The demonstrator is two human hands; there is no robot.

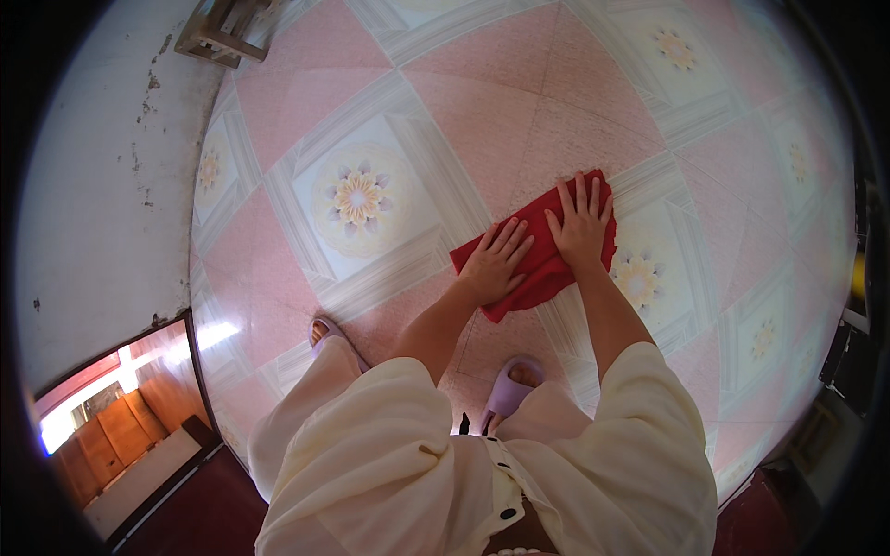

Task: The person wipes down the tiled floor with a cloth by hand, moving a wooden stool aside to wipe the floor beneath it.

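Note:
A red cloth (539,267) lies on the patterned floor in front of me, folded with uneven edges. My left hand (495,264) rests flat on its left part, palm down, fingers somewhat apart. Farther to the right and forward, my right hand (583,222) presses palm down on the same cloth with its fingers spread. Neither hand has its fingers curled around the fabric. What is under the palms is hidden.
Pink and white floor tiles (473,104) with flower motifs surround the cloth. A wooden stool (226,35) stands by the stained white wall (104,174). My feet wear purple slippers (511,396). Dark objects (848,358) line the right edge, and a reddish-brown surface (195,507) sits at lower left.

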